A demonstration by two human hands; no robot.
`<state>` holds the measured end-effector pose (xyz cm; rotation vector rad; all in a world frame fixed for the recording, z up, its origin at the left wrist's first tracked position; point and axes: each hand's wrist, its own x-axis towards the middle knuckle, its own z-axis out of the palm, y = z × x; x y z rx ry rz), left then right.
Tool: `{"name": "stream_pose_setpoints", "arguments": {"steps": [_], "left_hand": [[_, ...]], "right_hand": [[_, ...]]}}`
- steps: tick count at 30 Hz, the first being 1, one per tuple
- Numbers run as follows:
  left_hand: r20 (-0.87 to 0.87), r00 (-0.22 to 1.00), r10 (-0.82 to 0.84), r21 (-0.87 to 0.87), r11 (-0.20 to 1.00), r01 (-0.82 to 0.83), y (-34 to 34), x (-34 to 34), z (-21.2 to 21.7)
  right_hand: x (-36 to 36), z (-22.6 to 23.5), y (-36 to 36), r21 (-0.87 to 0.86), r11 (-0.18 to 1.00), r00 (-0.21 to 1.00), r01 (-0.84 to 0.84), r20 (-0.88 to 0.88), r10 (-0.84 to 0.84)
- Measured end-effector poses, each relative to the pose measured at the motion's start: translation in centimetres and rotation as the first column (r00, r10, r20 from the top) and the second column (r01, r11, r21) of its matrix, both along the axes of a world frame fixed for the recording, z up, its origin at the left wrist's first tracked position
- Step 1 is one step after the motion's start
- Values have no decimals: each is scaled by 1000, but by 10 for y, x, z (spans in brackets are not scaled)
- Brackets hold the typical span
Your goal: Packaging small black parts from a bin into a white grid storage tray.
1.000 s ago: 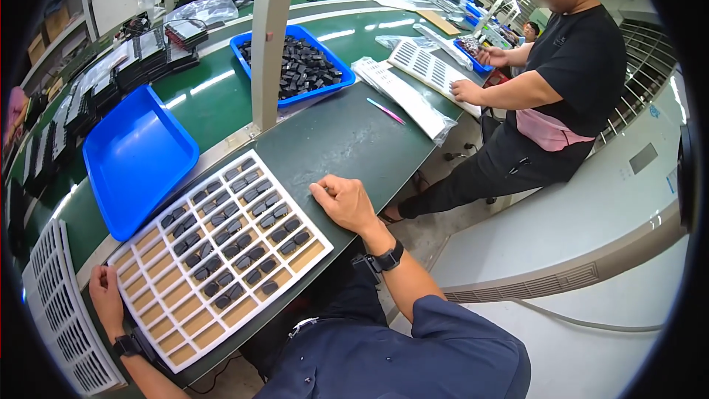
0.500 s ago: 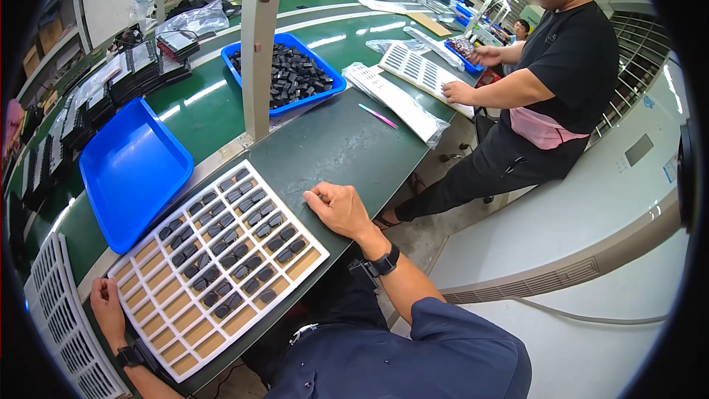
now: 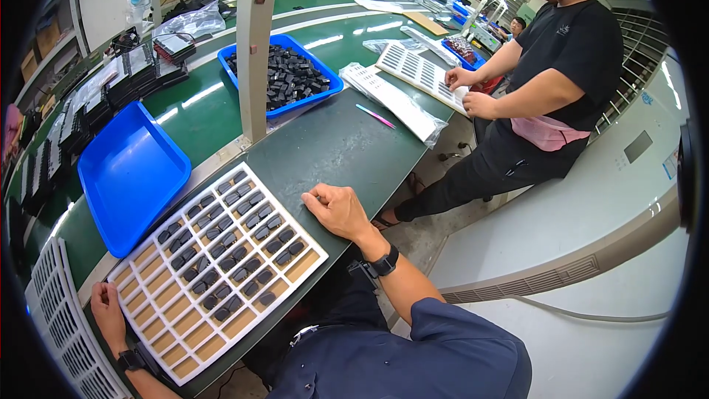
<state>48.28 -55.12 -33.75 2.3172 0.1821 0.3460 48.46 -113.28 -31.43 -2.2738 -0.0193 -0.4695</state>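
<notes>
A white compartment tray point(image 3: 214, 273) lies slantwise on the dark green worktable point(image 3: 332, 148), near its front edge, and serves as the landmark here. The middle rows of its cells hold small black parts point(image 3: 236, 247), while the cells along its near side and far-left side show bare tan bottoms. The right hand point(image 3: 336, 210) rests on the table just beside the tray's right corner, fingers curled loosely together and touching the tray's edge, clamped on nothing; a black wristwatch point(image 3: 384, 262) sits on that wrist. The left hand point(image 3: 107, 310) lies at the tray's left corner, fingers against its rim; whether it actually pinches the rim cannot be told. Just beyond the tray's far-left side sits an empty blue bin point(image 3: 129, 174), touching or almost touching it. Further beyond the tray, past a pale upright post point(image 3: 255, 44), a second blue bin point(image 3: 284, 77) holds a heap of the same black parts. To the tray's left, at the table's end, lies a white slotted rack point(image 3: 63, 340). Well apart from the tray, to its far right, a pink pen point(image 3: 375, 115) lies on the table beside a bagged white tray point(image 3: 395, 101), and another person point(image 3: 546, 89) in a black shirt has both hands on a further white gridded tray point(image 3: 421, 72).
</notes>
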Motion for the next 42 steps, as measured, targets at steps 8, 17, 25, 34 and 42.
{"name": "stream_pose_setpoints", "arguments": {"steps": [8, 17, 25, 34, 42], "left_hand": [[1, 1000, 4, 14, 1000, -4, 2, 0, -2], [11, 1000, -3, 13, 1000, 3, 2, 0, -2], [4, 1000, -12, 2, 1000, 12, 4, -1, -2], [-18, 1000, 6, -16, 1000, -6, 0, 0, 3], [-13, 1000, 10, -21, 1000, -10, 1, 0, 1]], "right_hand": [[0, 0, 0, -13, 1000, 1000, -6, 12, 6], [-1, 1, 0, 7, 1000, 1000, -15, 9, 15], [-1, 3, 1, 2, 1000, 999, -3, -32, 3], [1, 2, -1, -15, 1000, 1000, -11, 25, 11], [1, 6, 0, 5, 1000, 999, -1, -45, 1]]}}
